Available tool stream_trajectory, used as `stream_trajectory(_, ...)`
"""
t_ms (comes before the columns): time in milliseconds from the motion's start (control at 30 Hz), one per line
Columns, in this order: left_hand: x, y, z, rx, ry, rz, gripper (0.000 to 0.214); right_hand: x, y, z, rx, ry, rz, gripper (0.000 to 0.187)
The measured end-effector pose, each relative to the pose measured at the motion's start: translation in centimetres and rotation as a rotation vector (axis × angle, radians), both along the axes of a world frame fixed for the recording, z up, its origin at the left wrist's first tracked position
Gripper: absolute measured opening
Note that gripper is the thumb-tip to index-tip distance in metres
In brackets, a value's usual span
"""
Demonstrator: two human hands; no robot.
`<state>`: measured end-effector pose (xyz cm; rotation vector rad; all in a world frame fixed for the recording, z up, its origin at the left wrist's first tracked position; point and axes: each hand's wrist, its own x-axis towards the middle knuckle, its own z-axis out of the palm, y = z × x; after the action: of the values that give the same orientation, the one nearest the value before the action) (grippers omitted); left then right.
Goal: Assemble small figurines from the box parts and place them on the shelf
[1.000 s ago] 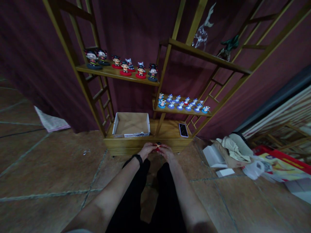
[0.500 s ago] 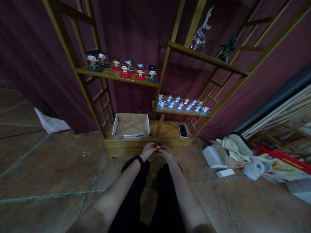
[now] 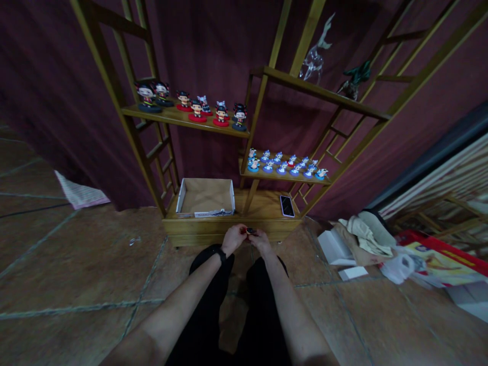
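Note:
Between my two hands is a small figurine (image 3: 249, 232) with a dark top and red parts, held just in front of the low wooden cabinet. My left hand (image 3: 234, 238) has its fingers closed on one side of it. From the other side, my right hand (image 3: 261, 241) pinches it too. Fingers cover much of the figurine, so its details are hard to make out. Above, similar figurines (image 3: 196, 109) on red and dark bases stand on the upper left shelf. Small blue-and-white figurines (image 3: 282, 167) stand in rows on the right shelf.
An open cardboard box (image 3: 206, 195) sits on the cabinet top (image 3: 263, 203), with a phone (image 3: 286, 206) to its right. A clear deer ornament (image 3: 314, 63) and a green ornament (image 3: 355, 81) occupy the upper right shelf. White boxes (image 3: 334, 248) and bags lie on the floor at right.
The figurine has turned a little in my fingers, and its dark top now shows more. Both hands stay in nearly the same place.

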<state>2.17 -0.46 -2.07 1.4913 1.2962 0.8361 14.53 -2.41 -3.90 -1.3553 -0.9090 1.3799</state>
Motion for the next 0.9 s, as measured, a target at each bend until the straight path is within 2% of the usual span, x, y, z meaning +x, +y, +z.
stream_trajectory(167, -0.2, -1.1, 0.9, 0.126, 0.257, -0.022, 0.024, 0.0, 0.1, 0.1, 0.058, -0.051, -0.046, 0.011)
stream_trajectory(467, -0.1, -2.4, 1.5, 0.442, 0.672, -0.215, 0.036, 0.4, 0.0, -1.1, 0.145, -0.113, -0.157, 0.018)
stream_trajectory(700, -0.1, -2.1, 0.8, 0.61, 0.798, -0.277, 0.045, 0.5, -0.6, 0.0, 0.205, -0.126, -0.121, 0.02)
stream_trajectory(900, -0.1, -2.2, 0.6, 0.655, 0.825, -0.27, 0.043, 0.5, -0.7, 0.6, 0.24, -0.165, -0.069, 0.019)
